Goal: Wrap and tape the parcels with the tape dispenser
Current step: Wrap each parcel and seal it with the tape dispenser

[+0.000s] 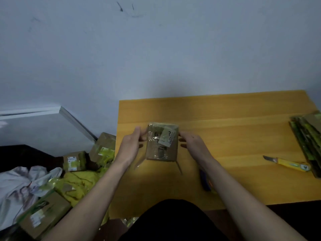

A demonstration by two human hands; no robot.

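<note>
A small brown cardboard parcel with clear tape and a grey label on top is held just above the yellow wooden table. My left hand grips its left side and my right hand grips its right side. A loose strip of clear tape hangs from the parcel's lower left corner. A dark blue object, possibly the tape dispenser, lies on the table, partly hidden under my right forearm.
A yellow utility knife with its blade out lies at the right. A stack of flattened cardboard sits at the table's right edge. Several taped boxes, yellow wrapping and white cloth lie on the floor to the left.
</note>
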